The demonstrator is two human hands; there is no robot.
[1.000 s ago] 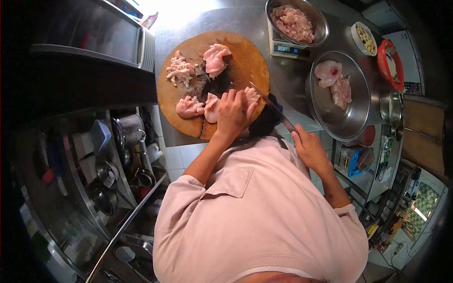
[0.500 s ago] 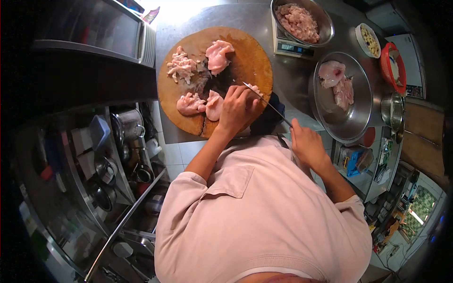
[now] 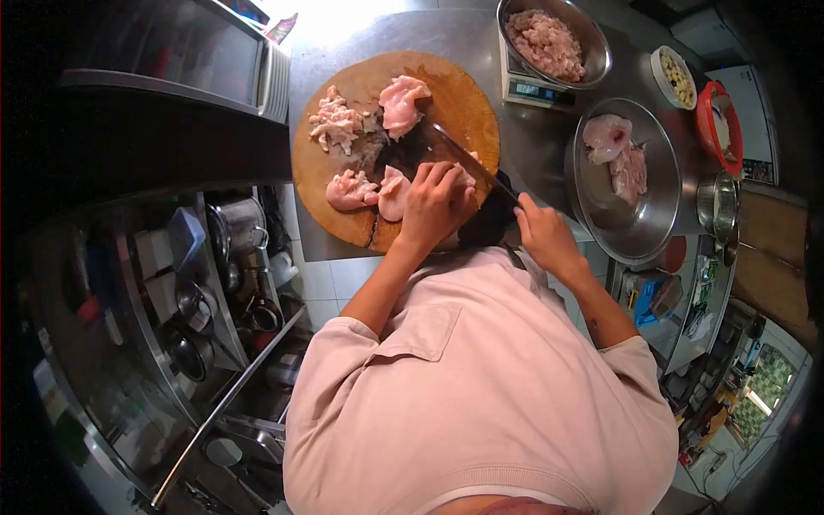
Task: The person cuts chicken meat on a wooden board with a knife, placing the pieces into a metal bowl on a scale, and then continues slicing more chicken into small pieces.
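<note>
My right hand (image 3: 548, 236) is wrapped round the handle of a kitchen knife (image 3: 477, 164). Its blade reaches over the right part of a round wooden chopping board (image 3: 322, 193), beside my left hand (image 3: 433, 204). With curled fingers, that hand presses on a piece of raw chicken (image 3: 464, 178), mostly hidden beneath it. Just left of the fingers lies a chicken slice (image 3: 393, 194), with another chicken piece (image 3: 350, 190) beyond it. At the board's far side are a larger chicken piece (image 3: 402, 105) and a pile of trimmings (image 3: 336, 120).
A bowl of cut meat (image 3: 547, 45) stands on a digital scale (image 3: 530, 92). To my right, a steel basin (image 3: 631, 227) holds larger raw pieces. Past it are a white dish (image 3: 674, 77) and a red basket (image 3: 707, 129). Shelves with pots (image 3: 236, 225) are at lower left.
The knife has swung so its tip lies farther up the board, away from my left fingers. My right hand has shifted slightly left and up; my left hand stays on the chicken.
</note>
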